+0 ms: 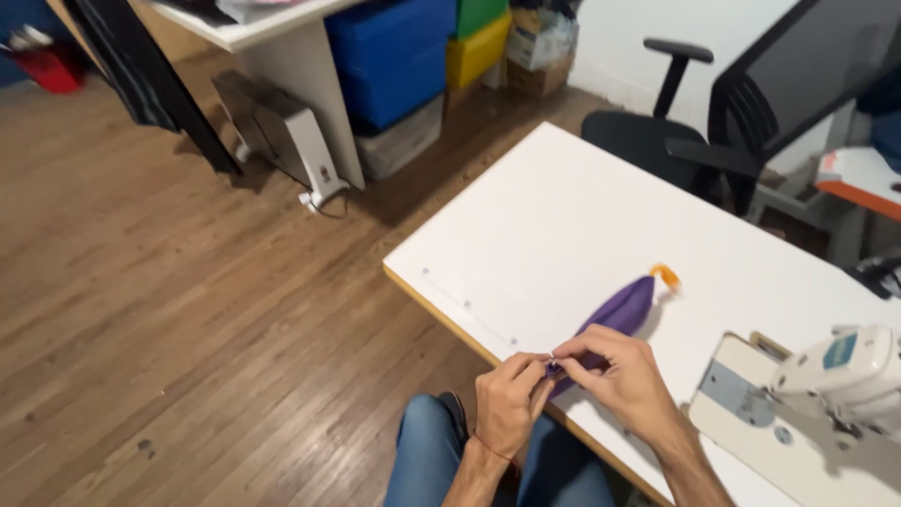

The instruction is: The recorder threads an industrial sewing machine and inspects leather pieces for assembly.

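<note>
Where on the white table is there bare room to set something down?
The white table is bare from its far corner by the office chair down to the purple pouch. It is crowded at the near edge: both hands and the sewing machine.

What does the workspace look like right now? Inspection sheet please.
Surface: white table with a wood edge, mostly bare.
Job's things: purple fabric pouch with an orange tab, lying at the table's near edge.
Clutter: sewing machine at the right.
Grips: left hand and right hand both pinch the pouch's near end at a small metal part, likely a zipper pull.
Cables: white cord on the floor by the white heater.
Surroundings: wood floor, black office chair, blue bins, yellow bin.
</note>
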